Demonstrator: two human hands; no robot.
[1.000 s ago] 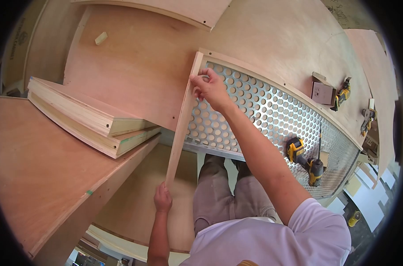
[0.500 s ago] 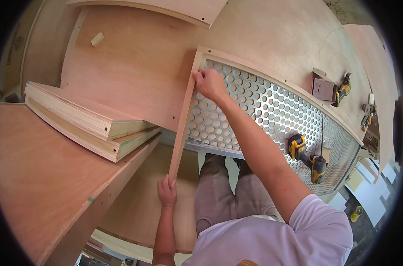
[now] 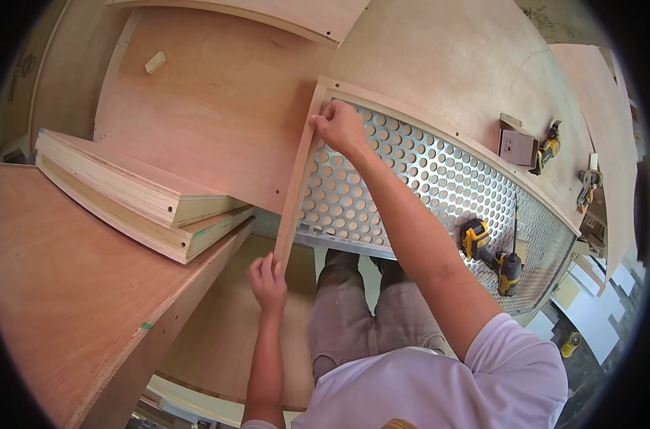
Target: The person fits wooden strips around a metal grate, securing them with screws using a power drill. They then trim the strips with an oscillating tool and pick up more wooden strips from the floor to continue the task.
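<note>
A narrow wooden strip (image 3: 296,193) runs along the left end of a perforated metal sheet (image 3: 411,164). Near its far end, my right hand (image 3: 339,129) pinches the strip, thumb on the left side. My left hand (image 3: 268,283) has its fingers closed around the near end. A wooden rail (image 3: 425,126) borders the sheet's far edge and meets the strip at the corner. On the sheet, to the right of my right arm, lies a yellow and black drill (image 3: 507,272).
Stacked wooden frames (image 3: 117,189) lie on a panel (image 3: 67,264) at left. A small wood block (image 3: 155,62) sits on the upper left panel. At right are a cardboard box (image 3: 518,145), a yellow tool (image 3: 549,149) and another tool (image 3: 589,186).
My left hand has moved up and slightly left with the near end of the strip, which now reaches less far down. My right hand stays near the far end.
</note>
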